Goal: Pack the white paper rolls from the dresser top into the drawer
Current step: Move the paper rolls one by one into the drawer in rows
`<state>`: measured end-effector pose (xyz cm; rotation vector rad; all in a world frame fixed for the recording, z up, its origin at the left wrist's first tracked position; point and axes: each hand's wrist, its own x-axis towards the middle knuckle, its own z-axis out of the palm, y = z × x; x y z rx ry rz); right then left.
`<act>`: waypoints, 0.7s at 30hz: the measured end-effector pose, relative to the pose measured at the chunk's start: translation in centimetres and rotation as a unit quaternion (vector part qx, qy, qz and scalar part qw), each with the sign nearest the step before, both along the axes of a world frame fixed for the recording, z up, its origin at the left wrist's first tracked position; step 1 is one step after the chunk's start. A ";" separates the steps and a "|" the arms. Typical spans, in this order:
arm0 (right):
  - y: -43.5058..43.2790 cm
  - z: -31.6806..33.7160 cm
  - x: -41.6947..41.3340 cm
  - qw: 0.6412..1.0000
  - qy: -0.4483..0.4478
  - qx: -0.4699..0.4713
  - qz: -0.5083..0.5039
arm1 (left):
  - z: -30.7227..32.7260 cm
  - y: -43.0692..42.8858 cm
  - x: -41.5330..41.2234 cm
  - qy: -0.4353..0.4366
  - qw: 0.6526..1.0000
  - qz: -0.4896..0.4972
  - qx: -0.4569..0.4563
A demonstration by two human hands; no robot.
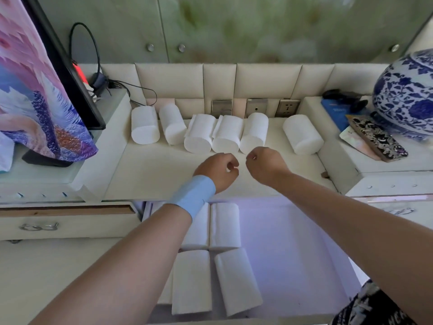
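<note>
Head view: packed rolls are lying abreast in the drawer, lower centre, saving room; mid-frame, left hand and right hand are hovering curled and empty, likely reaching for six rolls lining the dresser top.

My left hand and right hand hover curled; six rolls at twelve o'clock, drawer at six.

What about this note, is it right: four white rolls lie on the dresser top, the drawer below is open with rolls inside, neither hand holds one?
Not four: the head view shows six white rolls on the dresser top. The rest holds: the drawer is open with rolls inside, and neither left hand nor right hand holds one.
</note>
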<state>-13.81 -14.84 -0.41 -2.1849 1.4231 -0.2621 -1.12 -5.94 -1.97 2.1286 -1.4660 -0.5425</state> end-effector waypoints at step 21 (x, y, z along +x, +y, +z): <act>-10.7 -2.9 4.0 0.867 -0.258 0.349 -0.244 | -1.6 -10.8 2.8 -0.068 0.997 0.027 -0.003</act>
